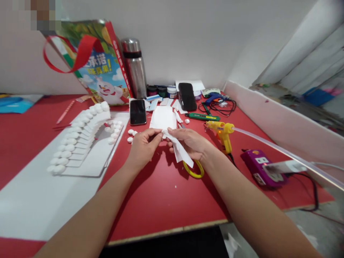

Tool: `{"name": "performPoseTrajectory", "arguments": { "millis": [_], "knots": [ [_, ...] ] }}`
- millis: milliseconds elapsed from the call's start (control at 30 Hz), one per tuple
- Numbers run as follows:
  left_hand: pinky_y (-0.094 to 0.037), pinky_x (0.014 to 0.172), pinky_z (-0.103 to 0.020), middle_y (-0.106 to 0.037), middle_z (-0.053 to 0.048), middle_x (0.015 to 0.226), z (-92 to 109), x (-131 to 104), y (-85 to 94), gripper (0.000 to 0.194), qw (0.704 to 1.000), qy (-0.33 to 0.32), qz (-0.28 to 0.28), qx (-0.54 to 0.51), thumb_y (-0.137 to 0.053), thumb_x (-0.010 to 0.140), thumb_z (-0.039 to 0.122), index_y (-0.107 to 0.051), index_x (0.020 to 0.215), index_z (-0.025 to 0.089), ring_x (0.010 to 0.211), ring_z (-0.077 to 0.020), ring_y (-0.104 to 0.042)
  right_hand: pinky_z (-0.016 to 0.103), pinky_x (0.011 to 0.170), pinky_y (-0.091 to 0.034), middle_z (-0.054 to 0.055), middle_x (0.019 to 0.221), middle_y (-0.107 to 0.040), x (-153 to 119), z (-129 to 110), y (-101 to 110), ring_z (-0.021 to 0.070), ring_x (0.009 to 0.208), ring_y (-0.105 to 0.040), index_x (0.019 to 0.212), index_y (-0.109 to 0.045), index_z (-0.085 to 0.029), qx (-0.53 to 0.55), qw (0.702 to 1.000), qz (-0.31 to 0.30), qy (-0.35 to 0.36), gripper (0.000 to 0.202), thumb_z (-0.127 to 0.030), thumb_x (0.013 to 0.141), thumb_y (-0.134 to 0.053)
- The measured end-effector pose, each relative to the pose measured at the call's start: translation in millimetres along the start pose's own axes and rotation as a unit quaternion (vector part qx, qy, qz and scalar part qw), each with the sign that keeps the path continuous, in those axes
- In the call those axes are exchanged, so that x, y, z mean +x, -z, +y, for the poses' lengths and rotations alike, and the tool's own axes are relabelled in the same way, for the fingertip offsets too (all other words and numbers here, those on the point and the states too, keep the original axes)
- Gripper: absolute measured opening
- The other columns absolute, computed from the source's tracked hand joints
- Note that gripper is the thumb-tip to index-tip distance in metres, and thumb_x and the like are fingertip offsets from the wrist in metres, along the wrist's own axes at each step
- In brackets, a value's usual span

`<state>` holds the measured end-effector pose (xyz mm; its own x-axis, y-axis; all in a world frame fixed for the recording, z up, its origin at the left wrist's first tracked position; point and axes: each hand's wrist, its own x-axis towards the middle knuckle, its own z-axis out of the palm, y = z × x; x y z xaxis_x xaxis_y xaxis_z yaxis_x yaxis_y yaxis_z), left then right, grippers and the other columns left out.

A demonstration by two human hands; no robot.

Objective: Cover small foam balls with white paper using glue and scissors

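A crumpled white tissue-like strip (180,150) hangs from my right hand (189,141), which is closed around its upper part. The fingertips of my left hand (143,147) pinch the strip's other end, close to the right fingertips. Behind both hands lies a stack of white sheets (162,117). Small white balls (130,132) rest just left of my left hand. Yellow-handled scissors (194,173) lie partly under my right hand. To the left, a white card structure (88,154) carries rows of white balls on its stepped edge.
A yellow glue gun (223,134) with a long clear stick and a purple power strip (264,168) sit at right. Two phones (138,112), a green cutter (203,117), a steel flask (135,71) and a colourful bag (99,68) stand or lie towards the back. The table's front edge (172,231) is near.
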<state>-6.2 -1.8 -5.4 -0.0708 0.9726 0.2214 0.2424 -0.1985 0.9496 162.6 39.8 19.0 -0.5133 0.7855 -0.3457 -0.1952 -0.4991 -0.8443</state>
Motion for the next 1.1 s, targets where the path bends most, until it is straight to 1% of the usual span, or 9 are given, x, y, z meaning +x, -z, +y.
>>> {"name": "performPoseTrajectory", "arguments": {
  "millis": [100,300,433,567,633,700,767,933,1100],
  "knots": [
    [-0.057,0.082,-0.034,-0.08,-0.006,0.095,1.2,-0.8,0.3,0.021,0.999,0.017,-0.015,-0.025,-0.067,0.09,0.031,-0.078,0.101,0.018,0.091,-0.0224,-0.073,0.023,0.055,-0.063,0.004,0.065,-0.068,0.0,-1.4,1.8,0.0116,0.055,-0.066,0.086,-0.069,-0.01,0.054,0.996,0.002,-0.078,0.012,-0.017,0.095,-0.065],
    [-0.056,0.079,-0.032,-0.079,-0.006,0.091,2.3,-1.0,2.1,0.021,0.999,0.028,-0.014,-0.027,-0.068,0.089,0.031,-0.079,0.1,0.018,0.089,-0.0218,-0.072,0.021,0.048,-0.059,0.003,0.059,-0.068,-2.7,-4.5,1.0,0.012,0.049,-0.064,0.082,-0.066,-0.011,0.013,0.998,0.002,-0.066,0.012,-0.018,0.089,-0.073],
    [-0.054,0.081,-0.034,-0.078,-0.006,0.09,1.7,-0.4,0.5,0.019,1.0,0.013,-0.002,0.012,-0.067,0.09,0.03,-0.079,0.097,0.018,0.088,-0.0221,-0.072,0.017,0.041,-0.05,0.001,0.059,-0.067,-2.0,0.7,-1.8,0.0107,0.048,-0.062,0.078,-0.064,-0.014,-0.015,0.999,0.035,-0.003,0.015,-0.019,0.08,-0.079],
    [-0.053,0.079,-0.033,-0.077,-0.005,0.088,2.8,-3.1,-4.4,0.016,0.996,-0.042,0.014,0.077,-0.063,0.091,0.025,-0.078,0.092,0.019,0.082,-0.0202,-0.07,0.019,0.039,-0.041,-0.004,0.05,-0.058,1.6,9.9,-6.8,0.0089,0.041,-0.052,0.07,-0.06,-0.017,-0.094,0.988,0.091,0.087,0.019,-0.025,0.073,-0.077],
    [-0.052,0.076,-0.032,-0.075,-0.005,0.087,3.8,-5.1,-7.0,0.016,0.989,-0.081,0.025,0.117,-0.061,0.092,0.023,-0.076,0.09,0.018,0.081,-0.0192,-0.068,0.02,0.042,-0.036,-0.005,0.05,-0.054,4.7,15.1,-8.1,0.0081,0.044,-0.048,0.064,-0.059,-0.017,-0.167,0.964,0.128,0.165,0.018,-0.024,0.07,-0.074],
    [-0.05,0.073,-0.031,-0.073,-0.005,0.086,4.8,-6.4,-8.3,0.016,0.98,-0.117,0.04,0.158,-0.059,0.093,0.02,-0.074,0.088,0.018,0.08,-0.0185,-0.067,0.021,0.047,-0.035,-0.004,0.054,-0.055,7.6,20.3,-8.5,0.009,0.051,-0.048,0.062,-0.059,-0.018,-0.246,0.924,0.167,0.24,0.015,-0.022,0.069,-0.071],
    [-0.049,0.073,-0.031,-0.073,-0.006,0.086,5.2,-6.7,-7.8,0.016,0.969,-0.143,0.055,0.192,-0.058,0.094,0.018,-0.073,0.089,0.017,0.08,-0.0184,-0.066,0.023,0.052,-0.037,-0.002,0.059,-0.059,9.3,24.8,-8.9,0.011,0.057,-0.052,0.065,-0.062,-0.018,-0.302,0.891,0.186,0.282,0.012,-0.023,0.073,-0.068],
    [-0.049,0.074,-0.032,-0.072,-0.008,0.087,2.3,-6.4,-3.6,0.018,0.939,-0.203,0.071,0.27,-0.056,0.097,0.019,-0.073,0.094,0.014,0.081,-0.0198,-0.065,0.027,0.061,-0.045,0.003,0.071,-0.07,7.0,30.1,-12.6,0.0152,0.065,-0.062,0.078,-0.069,-0.018,-0.339,0.874,0.167,0.305,0.018,-0.033,0.085,-0.066],
    [-0.05,0.075,-0.033,-0.071,-0.012,0.093,-0.3,-8.1,-3.9,0.025,0.912,-0.256,0.057,0.314,-0.051,0.1,0.02,-0.072,0.108,0.01,0.085,-0.0215,-0.066,0.026,0.061,-0.046,0.002,0.069,-0.069,4.4,27.4,-12.6,0.015,0.064,-0.062,0.076,-0.068,-0.018,-0.347,0.867,0.183,0.306,0.015,-0.029,0.085,-0.065]
  ]
}}
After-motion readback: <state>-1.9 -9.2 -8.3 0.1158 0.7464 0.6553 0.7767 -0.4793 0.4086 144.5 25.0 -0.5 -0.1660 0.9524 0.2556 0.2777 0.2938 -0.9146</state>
